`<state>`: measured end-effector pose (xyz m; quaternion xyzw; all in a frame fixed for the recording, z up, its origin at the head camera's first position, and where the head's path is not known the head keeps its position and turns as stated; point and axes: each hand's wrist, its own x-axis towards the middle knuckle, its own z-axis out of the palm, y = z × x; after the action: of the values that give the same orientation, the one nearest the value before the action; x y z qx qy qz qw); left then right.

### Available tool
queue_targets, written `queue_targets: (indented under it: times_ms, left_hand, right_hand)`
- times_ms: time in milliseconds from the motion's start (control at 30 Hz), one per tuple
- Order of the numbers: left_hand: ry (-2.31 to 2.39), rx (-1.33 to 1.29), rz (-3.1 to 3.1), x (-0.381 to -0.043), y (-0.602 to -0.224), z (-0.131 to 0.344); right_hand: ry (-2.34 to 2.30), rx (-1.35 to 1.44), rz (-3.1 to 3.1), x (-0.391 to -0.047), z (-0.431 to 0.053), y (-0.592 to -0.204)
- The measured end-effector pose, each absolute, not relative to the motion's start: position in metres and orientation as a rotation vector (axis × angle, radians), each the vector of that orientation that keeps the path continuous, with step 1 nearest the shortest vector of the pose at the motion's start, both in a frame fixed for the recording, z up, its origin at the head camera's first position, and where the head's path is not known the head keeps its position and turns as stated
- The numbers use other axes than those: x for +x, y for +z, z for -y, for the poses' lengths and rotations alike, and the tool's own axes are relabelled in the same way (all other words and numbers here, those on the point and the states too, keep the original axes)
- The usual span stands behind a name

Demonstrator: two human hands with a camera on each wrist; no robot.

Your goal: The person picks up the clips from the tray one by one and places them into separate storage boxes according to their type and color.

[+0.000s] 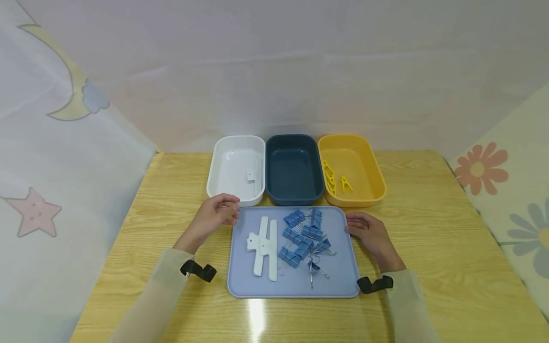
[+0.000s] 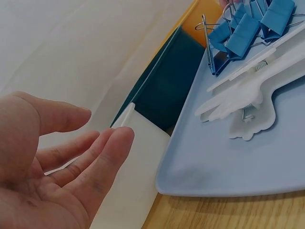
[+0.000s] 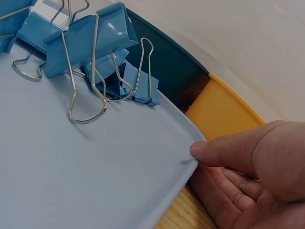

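Observation:
A light blue tray (image 1: 296, 288) lies on the table. On its left side are two white clips (image 1: 268, 247) with long flat bars; several blue binder clips (image 1: 312, 232) with silver wire handles are heaped on its right. My left hand (image 1: 214, 219) hovers by the tray's far left corner, fingers loosely bent and holding nothing; the left wrist view shows the hand (image 2: 71, 162) apart from the tray. At the tray's far right corner, my right hand (image 1: 371, 236) pinches the rim. Its thumb lies over the edge in the right wrist view, with the fingers partly hidden beneath.
Behind the tray stand three bins side by side: a white bin (image 1: 216, 166) with a white clip in it, a dark blue bin (image 1: 296, 196), and a yellow bin (image 1: 364, 166) holding several yellow clothespins (image 1: 329, 176). Patterned cloth (image 1: 274, 95) hangs behind the wooden table (image 1: 437, 228).

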<state>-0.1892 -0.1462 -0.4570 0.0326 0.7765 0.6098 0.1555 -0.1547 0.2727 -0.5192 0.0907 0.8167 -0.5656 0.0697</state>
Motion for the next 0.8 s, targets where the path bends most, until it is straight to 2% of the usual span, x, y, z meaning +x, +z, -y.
queue_targets:
  times_ms: [800]
  left_hand:
    - [1.737, 0.101, -2.197, -0.175, -0.469, 0.141]
  right_hand:
    - [-1.692, 0.269, -2.450, -0.155, -0.273, -0.520]
